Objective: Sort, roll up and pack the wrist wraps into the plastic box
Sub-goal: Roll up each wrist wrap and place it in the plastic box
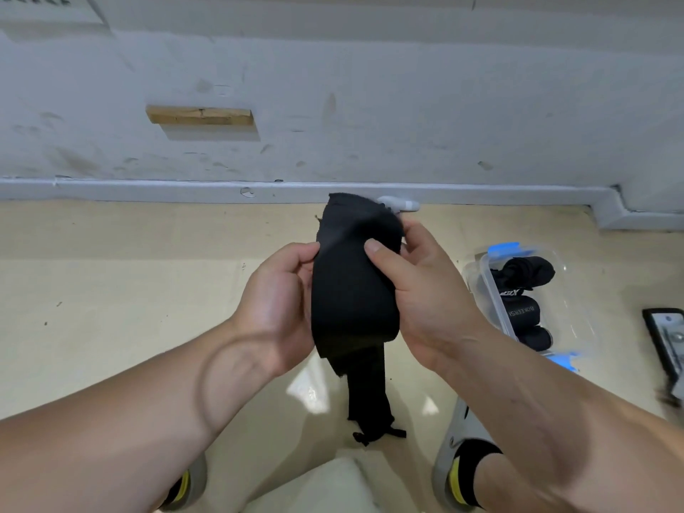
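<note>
A black wrist wrap (351, 290) hangs between both hands in the middle of the head view. Its loose end with a small loop dangles down to about knee height. My left hand (275, 305) grips the wrap's left edge with curled fingers. My right hand (418, 290) holds the right side, thumb pressed on the front of the fabric. The clear plastic box (577, 320) with blue clips lies on the floor to the right. Inside it sit several rolled black wraps (525, 309), some with white lettering.
The floor is beige, and a grey wall with a skirting board (148, 188) runs across the back. A wooden block (200, 115) is fixed to the wall. A dark flat object (666, 342) lies at the right edge. My shoes (459, 460) show at the bottom.
</note>
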